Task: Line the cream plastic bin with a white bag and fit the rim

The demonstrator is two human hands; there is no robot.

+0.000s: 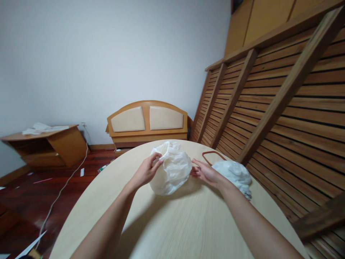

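Note:
A thin, crumpled white plastic bag (176, 169) is puffed out over the middle of the round table. My left hand (148, 169) pinches the upper left edge of the bag between thumb and fingers. On the other side, my right hand (206, 172) has its fingers stretched out along the bag's right side, thumb apart from them. Whether the right fingertips press on the bag or only lie beside it, I cannot tell. Just beyond my right wrist is a pale, bunched-up bag or cloth (234, 174), partly covered by my forearm. A brown, rounded frame-like handle (212, 153) lies against it.
The round, light wood table (172, 226) fills the foreground. Slatted wood panels (258, 118) lean close along the right. Behind stands a padded headboard (147, 120). At left, a low wooden desk (66, 147) holds white sheets, and a cable (64, 189) crosses the floor.

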